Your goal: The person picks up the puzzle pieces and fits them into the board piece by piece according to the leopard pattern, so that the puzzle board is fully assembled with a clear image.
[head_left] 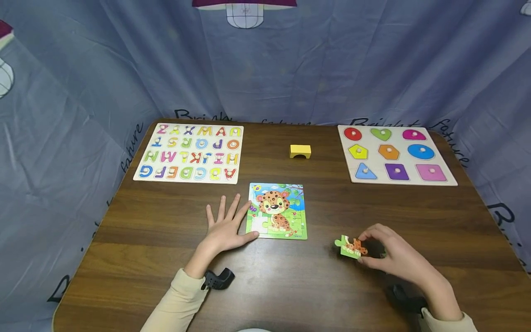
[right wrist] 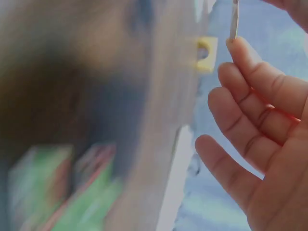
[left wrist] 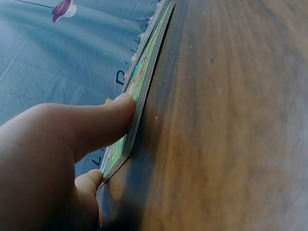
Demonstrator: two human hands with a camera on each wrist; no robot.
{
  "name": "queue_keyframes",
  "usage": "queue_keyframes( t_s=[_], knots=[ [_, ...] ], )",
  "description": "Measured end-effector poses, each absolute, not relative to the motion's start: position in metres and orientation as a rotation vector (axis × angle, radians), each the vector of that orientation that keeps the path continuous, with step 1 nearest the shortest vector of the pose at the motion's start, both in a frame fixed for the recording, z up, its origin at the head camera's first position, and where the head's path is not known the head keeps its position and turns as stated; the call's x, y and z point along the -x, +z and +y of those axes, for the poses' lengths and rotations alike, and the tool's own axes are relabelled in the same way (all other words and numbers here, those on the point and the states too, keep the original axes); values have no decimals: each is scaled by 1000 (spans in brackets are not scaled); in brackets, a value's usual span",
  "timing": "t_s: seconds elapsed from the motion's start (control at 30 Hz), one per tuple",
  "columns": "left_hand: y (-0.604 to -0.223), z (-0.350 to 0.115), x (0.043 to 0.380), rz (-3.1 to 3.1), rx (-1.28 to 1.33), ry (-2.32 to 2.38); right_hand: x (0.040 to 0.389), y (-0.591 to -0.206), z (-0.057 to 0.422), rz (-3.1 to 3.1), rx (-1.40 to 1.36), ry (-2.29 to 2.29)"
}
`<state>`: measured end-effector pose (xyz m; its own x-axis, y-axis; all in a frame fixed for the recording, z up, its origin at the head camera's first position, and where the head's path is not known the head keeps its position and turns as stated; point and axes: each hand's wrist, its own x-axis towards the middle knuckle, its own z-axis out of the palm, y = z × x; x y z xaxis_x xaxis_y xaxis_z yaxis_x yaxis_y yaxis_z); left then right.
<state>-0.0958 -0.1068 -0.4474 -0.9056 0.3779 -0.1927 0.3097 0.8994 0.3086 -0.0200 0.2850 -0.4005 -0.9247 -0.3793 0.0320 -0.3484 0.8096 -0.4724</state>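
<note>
A square jigsaw puzzle (head_left: 296,210) with a cartoon leopard lies flat mid-table, its lower-left spot showing bare white backing (head_left: 259,224). Beside its left edge my left hand (head_left: 224,234) rests with fingers spread. The left wrist view shows the thumb (left wrist: 103,120) on the puzzle's near border and another fingertip at its side edge. To the right of the puzzle, my right hand (head_left: 396,256) pinches a green and orange puzzle piece (head_left: 350,247) between thumb and index finger. In the right wrist view the piece (right wrist: 234,21) appears edge-on; the other fingers are loosely bent.
An alphabet peg board (head_left: 188,153) stands at the back left of the wooden table (head_left: 137,258). At the back right lies a shapes peg board (head_left: 375,163). A yellow arch block (head_left: 300,150) sits between them. Blurred green shapes (right wrist: 72,192) show in the right wrist view.
</note>
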Motion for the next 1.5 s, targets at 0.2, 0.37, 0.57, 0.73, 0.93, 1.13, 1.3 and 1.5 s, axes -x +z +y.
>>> queue_keyframes(
  t_s=[0.2, 0.37, 0.57, 0.73, 0.93, 1.13, 1.3, 1.5],
  knots=[
    [-448, -109, 96, 2812, -512, 394, 54, -391, 238, 2837, 679, -830],
    [-448, -109, 95, 2804, -509, 395, 83, -395, 198, 2731, 771, -881],
    [-449, -107, 96, 2803, -517, 379, 104, -414, 164, 2699, 892, -806],
    [-450, -107, 97, 2796, -515, 389, 109, -424, 148, 2766, 926, -683],
    [-451, -107, 97, 2796, -507, 383, 109, -425, 142, 2787, 880, -640],
    [-449, -108, 97, 2805, -510, 395, 109, -426, 142, 2771, 883, -677],
    [-448, -108, 96, 2819, -517, 401, 109, -427, 144, 2753, 888, -706],
    [-448, -108, 96, 2816, -517, 406, 108, -426, 144, 2731, 884, -721]
  ],
)
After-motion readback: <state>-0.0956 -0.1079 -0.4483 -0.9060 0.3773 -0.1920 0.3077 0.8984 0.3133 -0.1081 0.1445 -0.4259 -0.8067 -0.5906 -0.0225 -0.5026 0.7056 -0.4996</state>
